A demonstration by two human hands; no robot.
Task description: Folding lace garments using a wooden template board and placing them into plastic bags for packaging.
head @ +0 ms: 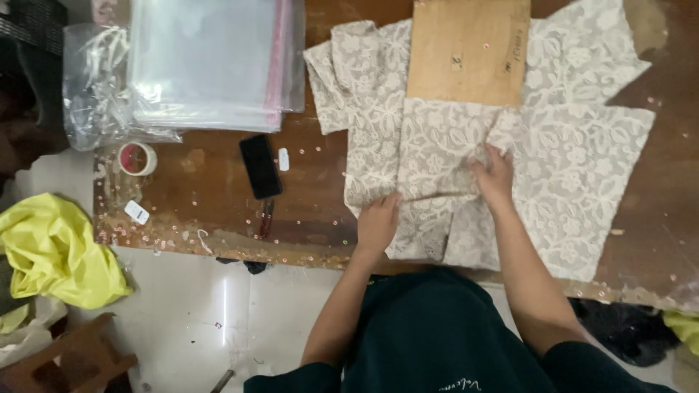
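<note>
A beige garment with a white floral lace pattern lies spread on a worn wooden table. A brown cardboard sheet rests on its upper middle. My left hand presses flat on the folded lower edge of the cloth near the table's front. My right hand pinches a fold of the same cloth at its middle, just below the cardboard. Both forearms reach up from my dark green top.
A stack of clear plastic bags lies at the back left, with a crumpled bag beside it. A tape roll, a black phone and small white tags sit left of the cloth. Yellow fabric lies on the floor.
</note>
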